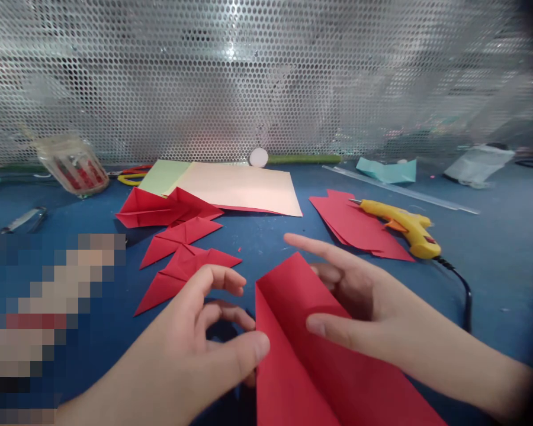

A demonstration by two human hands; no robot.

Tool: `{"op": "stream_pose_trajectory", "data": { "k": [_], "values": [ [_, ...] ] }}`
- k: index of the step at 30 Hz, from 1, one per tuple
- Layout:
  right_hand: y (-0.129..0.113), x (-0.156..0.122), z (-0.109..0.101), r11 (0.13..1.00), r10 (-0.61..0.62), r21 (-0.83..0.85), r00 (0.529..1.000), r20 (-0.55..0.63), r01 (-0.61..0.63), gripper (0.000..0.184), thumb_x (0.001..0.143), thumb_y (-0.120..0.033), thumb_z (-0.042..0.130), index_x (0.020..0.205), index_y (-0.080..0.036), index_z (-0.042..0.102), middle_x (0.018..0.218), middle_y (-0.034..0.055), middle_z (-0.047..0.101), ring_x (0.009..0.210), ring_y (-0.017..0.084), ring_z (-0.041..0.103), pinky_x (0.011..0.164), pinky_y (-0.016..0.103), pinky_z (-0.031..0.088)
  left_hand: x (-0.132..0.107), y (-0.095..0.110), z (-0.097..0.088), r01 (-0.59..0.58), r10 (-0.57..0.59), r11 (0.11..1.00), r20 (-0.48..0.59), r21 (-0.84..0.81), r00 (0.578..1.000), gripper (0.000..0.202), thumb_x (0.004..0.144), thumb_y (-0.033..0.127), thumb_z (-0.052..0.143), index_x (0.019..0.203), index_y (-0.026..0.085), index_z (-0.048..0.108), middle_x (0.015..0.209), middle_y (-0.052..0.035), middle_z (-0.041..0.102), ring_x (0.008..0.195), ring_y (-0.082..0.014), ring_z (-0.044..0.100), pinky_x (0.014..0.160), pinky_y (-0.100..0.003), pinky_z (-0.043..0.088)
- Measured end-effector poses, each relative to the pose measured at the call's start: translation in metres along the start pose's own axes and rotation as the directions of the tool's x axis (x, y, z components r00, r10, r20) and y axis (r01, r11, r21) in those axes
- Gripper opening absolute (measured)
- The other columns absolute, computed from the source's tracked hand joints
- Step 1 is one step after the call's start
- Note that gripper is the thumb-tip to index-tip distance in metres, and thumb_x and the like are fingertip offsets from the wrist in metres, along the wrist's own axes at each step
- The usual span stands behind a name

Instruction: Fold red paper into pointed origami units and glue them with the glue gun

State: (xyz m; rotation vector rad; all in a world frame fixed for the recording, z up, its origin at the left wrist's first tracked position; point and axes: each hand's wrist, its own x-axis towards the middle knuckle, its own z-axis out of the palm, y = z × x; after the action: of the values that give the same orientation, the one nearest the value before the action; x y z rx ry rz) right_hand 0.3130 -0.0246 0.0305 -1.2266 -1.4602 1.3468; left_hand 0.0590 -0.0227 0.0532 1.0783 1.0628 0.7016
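A sheet of red paper with a lengthwise crease stands folded in a V shape in front of me. My left hand pinches its left edge, thumb on the front and a fingertip partly showing behind; the index finger curls free above. On the right edge, my right hand grips the sheet between the thumb and fingers that are partly hidden behind it, index finger stretched out. Several folded red paper pieces with pointed ends lie beyond my left hand. The sheet's lower end runs out of view.
A yellow glue gun lies on red paper sheets at right, its cord trailing nearer. Cream paper and green paper lie at the back. A jar stands back left; a perforated metal panel closes the rear. Pixelation covers the lower left.
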Motion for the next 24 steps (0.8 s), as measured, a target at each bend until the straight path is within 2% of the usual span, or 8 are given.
{"op": "stream_pose_trajectory", "data": {
  "k": [2, 5, 7, 10, 12, 17, 21, 24],
  "values": [
    [-0.004, -0.006, 0.007, 0.999, -0.016, 0.042, 0.999, 0.044, 0.014, 0.069, 0.088, -0.026, 0.091, 0.151, -0.046, 0.069, 0.093, -0.0056, 0.08, 0.088, 0.015, 0.082, 0.083, 0.023, 0.068, 0.005, 0.002, 0.001, 0.105, -0.093, 0.984, 0.091, -0.146, 0.992, 0.045, 0.082, 0.034, 0.097, 0.11, 0.024, 0.064, 0.078, 0.007, 0.073, 0.065, -0.0133, 0.077, 0.06, -0.018, 0.06],
    [-0.006, -0.012, 0.012, 0.976, 0.003, 0.215, 0.991, 0.134, -0.032, 0.057, 0.093, -0.034, 0.093, 0.143, -0.054, 0.074, 0.109, -0.0063, 0.087, 0.1, 0.015, 0.085, 0.088, 0.022, 0.068, 0.009, 0.003, 0.0, 0.175, -0.109, 0.946, 0.241, -0.271, 0.964, 0.063, 0.078, 0.048, 0.107, 0.125, 0.024, 0.072, 0.09, 0.0026, 0.082, 0.067, -0.0153, 0.081, 0.059, -0.02, 0.064],
    [-0.006, -0.012, 0.014, 0.934, 0.024, 0.347, 0.982, 0.189, -0.089, 0.048, 0.096, -0.039, 0.093, 0.138, -0.055, 0.076, 0.111, -0.0075, 0.088, 0.103, 0.014, 0.086, 0.09, 0.021, 0.068, 0.011, 0.005, -0.001, 0.201, -0.109, 0.932, 0.296, -0.301, 0.949, 0.059, 0.079, 0.051, 0.106, 0.124, 0.026, 0.078, 0.092, 0.0012, 0.085, 0.068, -0.0145, 0.083, 0.062, -0.018, 0.065],
    [-0.009, -0.01, 0.015, 0.86, 0.041, 0.485, 0.969, 0.243, -0.158, 0.041, 0.098, -0.034, 0.093, 0.133, -0.049, 0.077, 0.107, -0.0081, 0.089, 0.097, 0.011, 0.086, 0.091, 0.02, 0.067, 0.014, 0.006, -0.003, 0.197, -0.124, 0.941, 0.261, -0.275, 0.957, 0.051, 0.071, 0.053, 0.11, 0.102, 0.022, 0.085, 0.085, -0.0004, 0.085, 0.072, -0.0145, 0.084, 0.063, -0.014, 0.063],
    [-0.011, -0.009, 0.017, 0.827, 0.036, 0.53, 0.959, 0.281, -0.187, 0.041, 0.098, -0.031, 0.093, 0.132, -0.045, 0.077, 0.107, -0.0078, 0.089, 0.097, 0.009, 0.085, 0.09, 0.019, 0.066, 0.016, 0.004, -0.006, 0.173, -0.123, 0.952, 0.201, -0.251, 0.972, 0.051, 0.063, 0.056, 0.112, 0.084, 0.02, 0.082, 0.074, 0.0007, 0.082, 0.06, -0.0107, 0.078, 0.054, -0.01, 0.057],
    [-0.011, -0.01, 0.019, 0.834, 0.083, 0.504, 0.955, 0.284, -0.223, 0.036, 0.095, -0.056, 0.092, 0.124, -0.037, 0.083, 0.103, -0.0024, 0.086, 0.095, 0.012, 0.083, 0.086, 0.019, 0.063, 0.017, -0.003, -0.012, 0.159, -0.126, 0.973, 0.193, -0.17, 0.973, 0.046, 0.074, 0.056, 0.106, 0.079, 0.022, 0.076, 0.047, 0.0119, 0.057, 0.034, -0.0032, 0.05, 0.036, -0.009, 0.04],
    [-0.005, -0.01, 0.023, 0.886, 0.171, 0.394, 0.962, 0.212, -0.244, 0.058, 0.087, -0.078, 0.087, 0.114, -0.027, 0.085, 0.091, 0.0007, 0.079, 0.08, 0.013, 0.074, 0.077, 0.023, 0.06, 0.016, -0.002, -0.009, 0.231, -0.21, 0.972, 0.277, -0.045, 0.938, 0.031, 0.074, 0.035, 0.101, 0.076, 0.02, 0.074, 0.061, 0.0052, 0.072, 0.043, -0.0056, 0.059, 0.04, -0.011, 0.042],
    [-0.002, -0.01, 0.03, 0.918, 0.215, 0.271, 0.939, 0.268, -0.288, 0.058, 0.074, -0.066, 0.102, 0.107, -0.025, 0.079, 0.087, -0.0018, 0.074, 0.075, 0.014, 0.066, 0.073, 0.024, 0.055, 0.018, -0.003, -0.006, 0.247, -0.236, 0.969, 0.276, -0.007, 0.932, 0.027, 0.072, 0.029, 0.096, 0.075, 0.02, 0.072, 0.062, 0.0037, 0.073, 0.046, -0.0065, 0.061, 0.042, -0.011, 0.04]
  ]
}}
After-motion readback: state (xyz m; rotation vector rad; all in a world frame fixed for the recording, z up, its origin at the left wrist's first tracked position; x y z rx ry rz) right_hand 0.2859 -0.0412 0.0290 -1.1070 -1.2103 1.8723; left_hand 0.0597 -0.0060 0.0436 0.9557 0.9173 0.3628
